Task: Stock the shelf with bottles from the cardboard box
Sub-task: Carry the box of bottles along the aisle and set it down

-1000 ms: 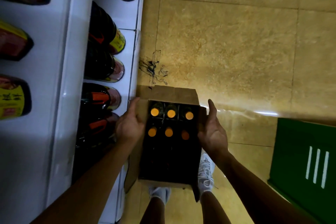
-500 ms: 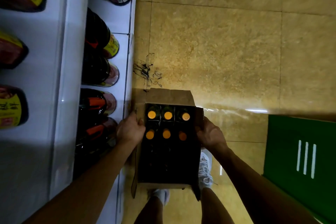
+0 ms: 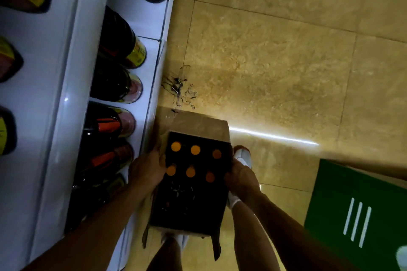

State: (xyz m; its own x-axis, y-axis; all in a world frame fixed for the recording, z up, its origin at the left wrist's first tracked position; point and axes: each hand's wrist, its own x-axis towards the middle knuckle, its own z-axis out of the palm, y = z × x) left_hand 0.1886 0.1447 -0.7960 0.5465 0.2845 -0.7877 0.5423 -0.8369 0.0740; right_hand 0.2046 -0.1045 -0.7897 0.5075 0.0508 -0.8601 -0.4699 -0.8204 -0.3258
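Left hand (image 3: 147, 171) grips the 9 o'clock wall of the cardboard box (image 3: 198, 125), fingers curled over its rim. Right hand (image 3: 241, 179) grips the 3 o'clock wall, fingers wrapped round the edge. Box sits between the two hands at 6 o'clock in the head view, top open, one flap standing up at its 12 o'clock end and another hanging off its 5 o'clock corner. Whether it rests on the floor (image 3: 275, 61) or is held clear of it, cannot tell. Inside, six bottles (image 3: 195, 149) with orange caps stand upright in two rows of three, filling the 12 o'clock half. The 6 o'clock half is too dark to read. White shelf (image 3: 152, 94) runs along the box's 9 o'clock side, just beside it. A row of dark shelf bottles (image 3: 116, 37) with red and yellow labels stands on it, from 12 o'clock down to 8 o'clock. More stand on a higher board at the far 9 o'clock edge. Floor is tan tile, with a black scuff mark (image 3: 178, 88) at the box's 12 o'clock, near the shelf foot. A white shoe (image 3: 242, 155) shows at the box's 2 o'clock corner. A green panel (image 3: 352, 193) with three white stripes lies at 4 o'clock, well apart.
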